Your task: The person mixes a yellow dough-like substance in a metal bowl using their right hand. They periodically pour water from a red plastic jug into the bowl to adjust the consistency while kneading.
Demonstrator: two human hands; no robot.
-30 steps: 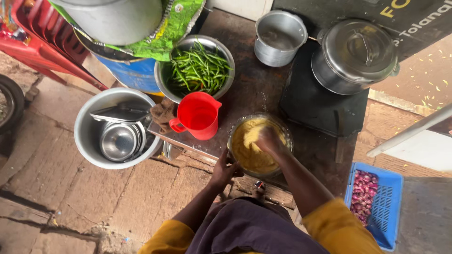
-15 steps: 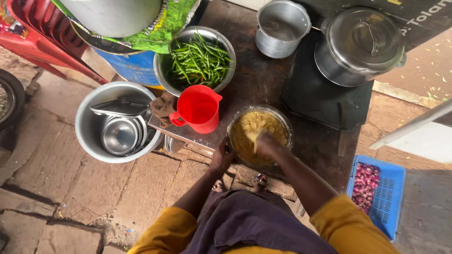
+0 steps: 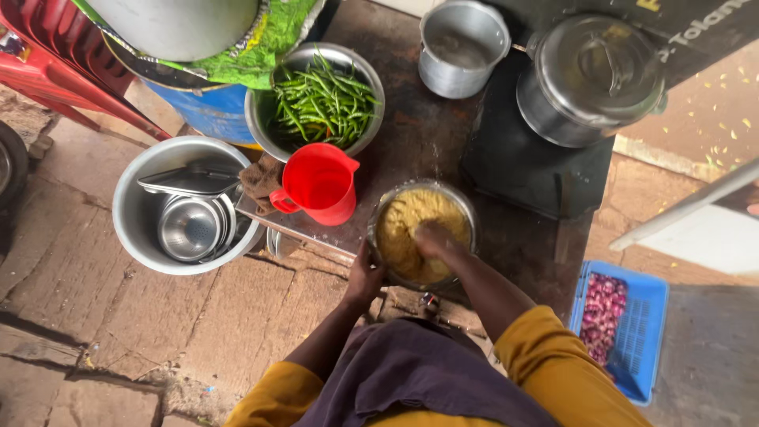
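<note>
A steel bowl (image 3: pixel 387 207) of yellow, crumbly dough (image 3: pixel 405 229) stands near the front edge of the dark counter (image 3: pixel 419 134). The bowl's near left rim is gripped by the left hand (image 3: pixel 365 277), fingers curled around it. The right hand (image 3: pixel 436 239) is pressed down into the dough; how far its fingers are closed cannot be told, since they are sunk in the mix and blurred.

Just left of the bowl, nearly touching it, an open red plastic jug (image 3: pixel 318 183) is seen. Behind it lies a steel basin of green chillies (image 3: pixel 324 103); further back a small aluminium pot (image 3: pixel 462 47) and a lidded pot (image 3: pixel 589 75) on a black stove (image 3: pixel 530 170). Off the counter's left edge a large steel tub (image 3: pixel 130 209) with stacked vessels is set on the paved floor (image 3: pixel 87 316), and a blue crate of small red onions (image 3: pixel 624 328) lies to the right.

The chief risk is judged to be the bowl's place so close to the edge: were hard downward kneading applied on the near side, it could be tipped or slid off, should the left hand's hold slacken. The jug could be knocked over by a sideways shove of the bowl or elbow. Dough could also be pushed over the rim
</note>
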